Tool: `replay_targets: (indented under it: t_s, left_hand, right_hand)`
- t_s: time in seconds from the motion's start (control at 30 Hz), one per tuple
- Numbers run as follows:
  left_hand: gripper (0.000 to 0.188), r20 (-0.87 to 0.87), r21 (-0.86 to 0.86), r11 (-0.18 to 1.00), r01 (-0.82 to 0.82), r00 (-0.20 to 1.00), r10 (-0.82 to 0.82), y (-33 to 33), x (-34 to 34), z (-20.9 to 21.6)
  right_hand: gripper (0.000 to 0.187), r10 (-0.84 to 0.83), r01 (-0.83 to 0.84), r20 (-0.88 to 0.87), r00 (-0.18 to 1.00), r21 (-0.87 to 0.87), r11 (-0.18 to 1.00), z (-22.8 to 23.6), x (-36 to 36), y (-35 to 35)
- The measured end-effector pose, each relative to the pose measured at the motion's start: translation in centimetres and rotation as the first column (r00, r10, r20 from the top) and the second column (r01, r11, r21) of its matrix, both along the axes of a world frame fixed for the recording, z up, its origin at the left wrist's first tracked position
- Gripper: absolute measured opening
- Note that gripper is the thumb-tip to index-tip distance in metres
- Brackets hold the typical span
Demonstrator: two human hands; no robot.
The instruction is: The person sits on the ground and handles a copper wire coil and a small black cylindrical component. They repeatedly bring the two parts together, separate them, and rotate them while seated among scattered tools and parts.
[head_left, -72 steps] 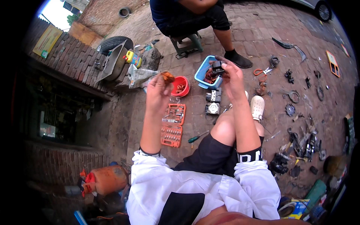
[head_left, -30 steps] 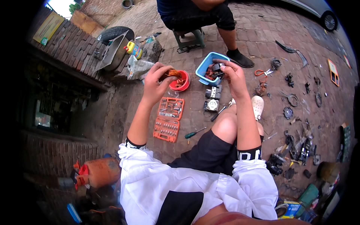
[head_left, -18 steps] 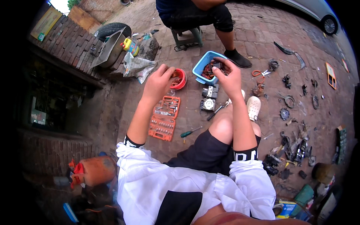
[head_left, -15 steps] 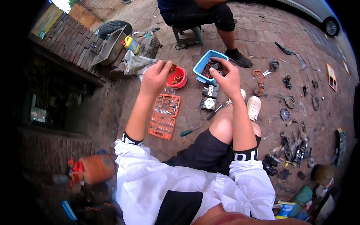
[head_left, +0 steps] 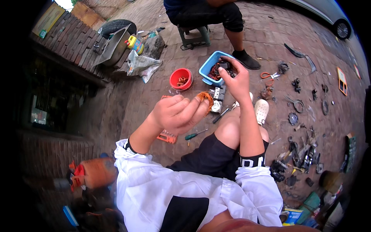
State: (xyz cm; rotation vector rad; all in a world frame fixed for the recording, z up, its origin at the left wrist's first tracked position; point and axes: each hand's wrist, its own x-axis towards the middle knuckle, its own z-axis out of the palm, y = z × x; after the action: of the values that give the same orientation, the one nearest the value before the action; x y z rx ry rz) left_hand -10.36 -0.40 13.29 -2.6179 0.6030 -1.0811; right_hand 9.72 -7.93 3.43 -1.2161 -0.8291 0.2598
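Observation:
My left hand (head_left: 177, 114) is closed, pinching a coil of copper wire (head_left: 205, 99) at its fingertips, above the floor between the red bowl and my knees. My right hand (head_left: 236, 75) is raised over the blue plastic basket (head_left: 205, 69), its thumb and fingers closed around a small dark part with a black block (head_left: 223, 65). Dark and reddish pieces show inside the basket, partly behind that hand. Left of the basket stands a red bowl (head_left: 177, 74) with copper-coloured scraps (head_left: 182, 81) in it. Below the basket lie silvery metal parts (head_left: 219, 93), partly covered by the coil.
My left hand mostly hides an orange socket set case (head_left: 167, 136). A green-handled screwdriver (head_left: 191, 137) lies beside it. Orange-handled scissors (head_left: 266, 75) and several metal parts (head_left: 305, 150) are spread to the right. Ahead, a person sits on a stool (head_left: 193, 36).
My left hand has come from beside the red bowl toward me and to the right, turning so the copper wire coil shows. My right hand stays over the basket.

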Motion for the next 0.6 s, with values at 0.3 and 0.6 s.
replay_targets:
  t_s: [0.3,0.6]
  left_hand:
    - [0.036,0.012,-0.017,0.992,-0.126,0.992,0.127,1.6,-1.0,1.0]
    - [0.033,0.024,-0.967,0.229,0.110,0.937,-0.348,-9.7,4.0,-1.7]
  right_hand:
    - [0.035,0.051,-0.049,-0.027,0.998,0.062,0.997,0.3,0.6,-0.9]
    - [0.037,0.052,-0.043,-0.063,0.997,0.142,0.989,-0.2,-0.5,0.7]
